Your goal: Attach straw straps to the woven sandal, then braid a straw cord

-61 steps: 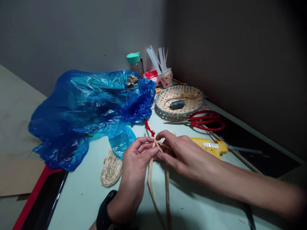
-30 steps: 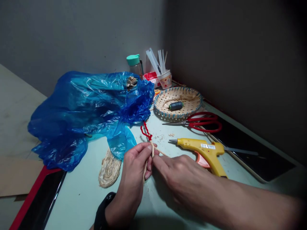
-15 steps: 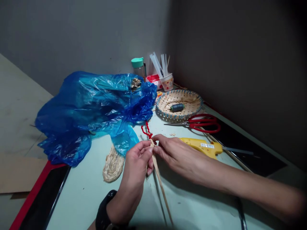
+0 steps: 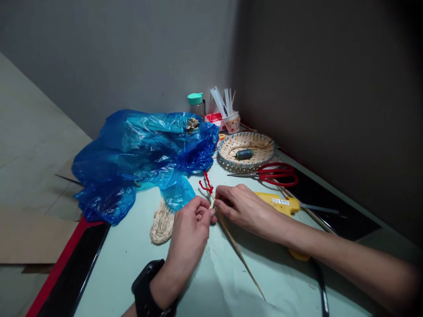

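My left hand (image 4: 190, 229) and my right hand (image 4: 243, 207) meet at the middle of the pale green table (image 4: 132, 264), both pinching the upper end of thin tan straw strips (image 4: 236, 246). The strips trail toward me and to the right across the table. A short red cord (image 4: 206, 184) sits at the top of the strips, just beyond my fingertips. A black watch is on my left wrist.
A crumpled blue plastic bag (image 4: 142, 154) lies at the left. A flat woven straw piece (image 4: 161, 222) pokes out under it. A yellow glue gun (image 4: 279, 202), red scissors (image 4: 274, 172), a woven basket (image 4: 246, 152) with a thread spool, a cup of glue sticks (image 4: 231, 119) and a green-lidded jar (image 4: 196, 103) stand behind.
My view has shifted left and tilted down. My right hand slid along the strips and returned to the top; the strips now trail to the right. Both hands kept pinching them.
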A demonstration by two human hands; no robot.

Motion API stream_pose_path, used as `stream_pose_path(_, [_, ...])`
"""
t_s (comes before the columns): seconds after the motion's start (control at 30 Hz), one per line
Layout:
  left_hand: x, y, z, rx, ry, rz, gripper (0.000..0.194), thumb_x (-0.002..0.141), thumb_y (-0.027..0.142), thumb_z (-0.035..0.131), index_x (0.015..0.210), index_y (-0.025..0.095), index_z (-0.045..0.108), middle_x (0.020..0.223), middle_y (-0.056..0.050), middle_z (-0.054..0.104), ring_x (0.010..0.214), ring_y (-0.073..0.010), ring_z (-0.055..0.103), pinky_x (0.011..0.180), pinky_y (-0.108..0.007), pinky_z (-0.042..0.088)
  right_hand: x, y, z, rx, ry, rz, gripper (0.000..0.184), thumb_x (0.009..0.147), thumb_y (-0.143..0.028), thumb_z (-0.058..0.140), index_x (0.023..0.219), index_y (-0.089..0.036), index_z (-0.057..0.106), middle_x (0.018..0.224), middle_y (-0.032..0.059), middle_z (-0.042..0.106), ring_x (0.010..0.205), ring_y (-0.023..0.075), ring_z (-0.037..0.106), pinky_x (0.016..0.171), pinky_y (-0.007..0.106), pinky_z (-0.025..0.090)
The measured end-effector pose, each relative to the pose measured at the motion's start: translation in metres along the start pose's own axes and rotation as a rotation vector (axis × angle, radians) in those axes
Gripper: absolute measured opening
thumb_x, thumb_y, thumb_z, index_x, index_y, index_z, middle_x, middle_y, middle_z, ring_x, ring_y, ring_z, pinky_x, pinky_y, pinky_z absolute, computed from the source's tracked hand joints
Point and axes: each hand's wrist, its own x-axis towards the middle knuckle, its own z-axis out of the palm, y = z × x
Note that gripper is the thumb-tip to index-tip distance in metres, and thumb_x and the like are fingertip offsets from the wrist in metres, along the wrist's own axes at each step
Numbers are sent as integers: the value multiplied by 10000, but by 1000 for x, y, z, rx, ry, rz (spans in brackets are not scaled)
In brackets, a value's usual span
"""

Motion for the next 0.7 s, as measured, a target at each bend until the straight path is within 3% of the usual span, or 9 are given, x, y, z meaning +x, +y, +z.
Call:
stream_pose_path(0.2, [-10,10,4,15,44,21,163,884,315,535,857,195,644,691,-29,658,572,-165,549,534,-258,363,-1,1,-1,22,34,10,186,883,-176,491,697,-179,482,575,-39,426,527,106,308,531,272,178])
stream_pose_path(0.33, [-23,11,16,187,76,199,160,899,233,502,889,192,657,775,-70,689,693,-218,621,641,-303,409,0,5,-5,91,13,-16,200,881,-168,496,683,-169,521,609,-18,511,564,112,388,549,252,231])
stream_pose_path(0.53, [-34,-5,35,460,19,448,246,843,51,447,859,184,654,761,-135,683,684,-281,642,626,-362,366,0,7,-13,284,-104,-80,261,912,-160,454,747,-152,657,734,12,694,652,121,580,616,214,370])
stream_pose_path(0.63, [-33,-6,33,587,-84,476,296,819,10,412,875,167,657,806,-155,689,676,-282,633,607,-369,350,1,8,-11,332,-108,-69,235,902,-170,479,751,-145,657,760,28,712,672,138,596,619,221,386])
stream_pose_path(0.7, [-29,-1,25,555,-134,467,231,867,90,451,851,182,662,839,-139,686,739,-278,629,642,-366,374,1,10,-8,351,-93,-52,170,877,-165,514,756,-146,633,741,28,708,668,146,594,607,226,378])
